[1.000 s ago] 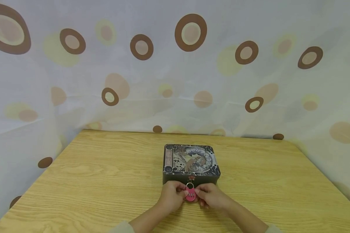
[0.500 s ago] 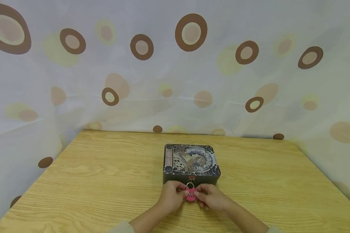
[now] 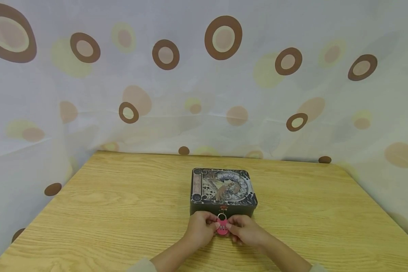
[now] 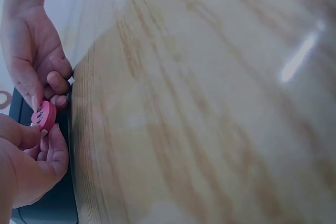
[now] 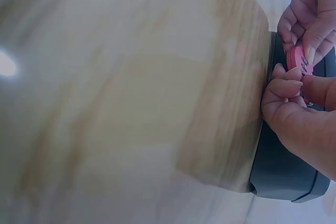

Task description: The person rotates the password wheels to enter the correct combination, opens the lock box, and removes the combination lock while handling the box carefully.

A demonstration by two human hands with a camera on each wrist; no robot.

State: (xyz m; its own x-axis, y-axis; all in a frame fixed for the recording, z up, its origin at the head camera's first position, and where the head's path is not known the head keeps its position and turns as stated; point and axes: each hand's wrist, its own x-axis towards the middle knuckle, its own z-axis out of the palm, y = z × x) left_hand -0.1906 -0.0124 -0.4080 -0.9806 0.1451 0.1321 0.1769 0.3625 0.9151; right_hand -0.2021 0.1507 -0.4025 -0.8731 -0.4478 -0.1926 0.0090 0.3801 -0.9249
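A pink combination padlock with three number dials hangs by its metal shackle at the reddish clasp on the front of a dark box with a patterned lid. From the left side my left hand pinches the padlock body between thumb and fingers. My right hand pinches its right side, the thumb lying by the dials. In the left wrist view the padlock sits between both hands' fingertips. The right wrist view shows the padlock partly covered by fingers. The box lid is down.
The box rests on a wood-grain table. Behind it hangs a pale curtain with brown and yellow ring shapes, which also runs along the left and right sides of the table.
My right thumb has shifted slightly inward over the padlock's dials since a second ago. The left hand and the box stay in place.
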